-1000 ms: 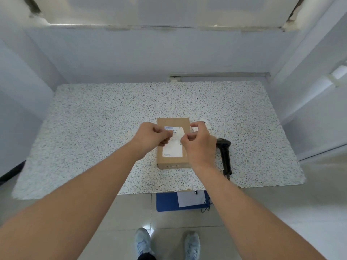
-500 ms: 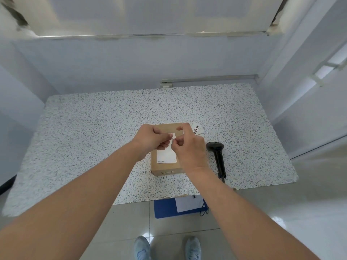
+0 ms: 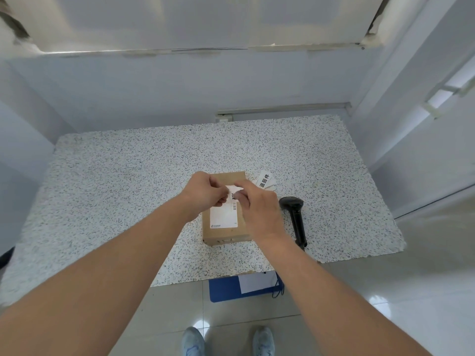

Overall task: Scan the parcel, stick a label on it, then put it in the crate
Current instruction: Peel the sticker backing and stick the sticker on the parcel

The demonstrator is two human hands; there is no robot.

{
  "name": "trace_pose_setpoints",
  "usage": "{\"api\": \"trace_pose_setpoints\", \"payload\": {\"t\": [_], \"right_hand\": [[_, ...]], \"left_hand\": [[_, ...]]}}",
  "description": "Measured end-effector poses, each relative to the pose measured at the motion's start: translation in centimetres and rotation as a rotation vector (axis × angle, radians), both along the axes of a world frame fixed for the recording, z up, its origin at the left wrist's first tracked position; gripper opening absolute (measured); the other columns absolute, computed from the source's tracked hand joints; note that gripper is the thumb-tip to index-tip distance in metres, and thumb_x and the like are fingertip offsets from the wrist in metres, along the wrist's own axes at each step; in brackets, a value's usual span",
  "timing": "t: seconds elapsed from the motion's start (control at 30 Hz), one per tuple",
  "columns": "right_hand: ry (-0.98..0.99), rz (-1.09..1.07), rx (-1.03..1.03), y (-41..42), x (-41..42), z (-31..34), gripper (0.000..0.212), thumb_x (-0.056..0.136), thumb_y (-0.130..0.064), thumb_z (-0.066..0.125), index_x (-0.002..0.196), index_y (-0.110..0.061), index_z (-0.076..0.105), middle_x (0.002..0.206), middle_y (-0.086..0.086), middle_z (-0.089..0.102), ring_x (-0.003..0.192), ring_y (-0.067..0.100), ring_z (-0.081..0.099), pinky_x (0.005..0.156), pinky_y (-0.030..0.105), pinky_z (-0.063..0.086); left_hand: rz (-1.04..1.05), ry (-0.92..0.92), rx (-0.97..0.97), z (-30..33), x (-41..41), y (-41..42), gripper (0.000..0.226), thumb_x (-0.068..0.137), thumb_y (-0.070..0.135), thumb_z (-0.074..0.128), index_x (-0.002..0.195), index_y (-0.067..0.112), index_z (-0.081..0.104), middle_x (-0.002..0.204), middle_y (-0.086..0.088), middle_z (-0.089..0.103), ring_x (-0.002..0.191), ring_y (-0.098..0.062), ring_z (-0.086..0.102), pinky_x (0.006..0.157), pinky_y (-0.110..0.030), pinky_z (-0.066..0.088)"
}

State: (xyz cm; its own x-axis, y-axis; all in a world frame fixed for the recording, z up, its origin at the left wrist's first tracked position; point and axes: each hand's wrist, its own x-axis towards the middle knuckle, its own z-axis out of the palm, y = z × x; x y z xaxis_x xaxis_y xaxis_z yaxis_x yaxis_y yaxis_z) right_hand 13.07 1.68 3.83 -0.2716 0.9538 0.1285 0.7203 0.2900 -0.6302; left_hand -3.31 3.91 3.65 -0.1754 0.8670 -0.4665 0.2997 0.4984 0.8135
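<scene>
A small brown cardboard parcel lies on the speckled table, with a white shipping slip on its top. Above its far end, my left hand and my right hand pinch a small white label with black print between their fingertips. Most of that label is hidden by the fingers. A black handheld scanner lies on the table just right of the parcel. A blue crate sits on the floor under the table's front edge, with a white sheet in it.
Loose white labels with black characters lie beyond the parcel's far right corner. The table stands against a wall at the back, and another wall runs along its right side. My two shoes stand on the tiled floor below the crate.
Both hands have stayed over the parcel's far end, working the small label between the fingertips. The camera has shifted, so the loose labels behind the parcel show more fully.
</scene>
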Motion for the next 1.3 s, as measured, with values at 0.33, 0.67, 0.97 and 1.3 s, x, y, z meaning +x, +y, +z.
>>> {"api": "trace_pose_setpoints", "payload": {"t": [0.33,0.67,0.97,1.3], "right_hand": [[0.129,-0.4,-0.3,2.5,0.7,-2.5,0.027,0.103,-0.028,0.059,0.126,-0.014,0.067,0.119,0.005,0.063,0.104,0.018,0.059,0.092,0.033,0.052],[0.268,-0.402,-0.387,4.5,0.0,-4.3,0.009,0.089,-0.029,0.079,0.083,-0.026,0.073,0.076,-0.014,0.072,0.072,-0.001,0.067,0.06,0.013,0.043],[0.265,-0.379,-0.379,5.9,-1.0,-6.2,0.008,0.095,-0.025,0.072,0.088,-0.024,0.067,0.082,-0.013,0.069,0.074,0.0,0.063,0.058,0.015,0.04],[0.333,-0.356,-0.327,8.8,-2.2,-9.5,0.011,0.096,-0.022,0.072,0.087,-0.024,0.066,0.084,-0.011,0.068,0.074,0.001,0.062,0.061,0.017,0.044]], "left_hand": [[0.034,0.03,0.031,-1.1,-0.8,0.8,0.012,0.096,0.008,0.067,0.09,0.0,0.074,0.09,-0.015,0.078,0.095,-0.035,0.074,0.092,-0.049,0.06],[0.01,0.04,0.047,-2.0,-1.4,1.2,0.011,0.095,0.01,0.07,0.088,0.003,0.074,0.088,-0.011,0.078,0.094,-0.033,0.075,0.09,-0.041,0.061],[0.072,0.052,0.06,-3.7,-1.7,1.2,0.013,0.091,0.014,0.074,0.089,0.001,0.073,0.088,-0.01,0.077,0.088,-0.03,0.075,0.089,-0.049,0.061],[0.106,0.251,0.149,-7.0,-2.5,3.4,0.012,0.092,0.024,0.074,0.085,0.015,0.072,0.084,-0.001,0.073,0.074,-0.017,0.063,0.065,-0.03,0.048]]}}
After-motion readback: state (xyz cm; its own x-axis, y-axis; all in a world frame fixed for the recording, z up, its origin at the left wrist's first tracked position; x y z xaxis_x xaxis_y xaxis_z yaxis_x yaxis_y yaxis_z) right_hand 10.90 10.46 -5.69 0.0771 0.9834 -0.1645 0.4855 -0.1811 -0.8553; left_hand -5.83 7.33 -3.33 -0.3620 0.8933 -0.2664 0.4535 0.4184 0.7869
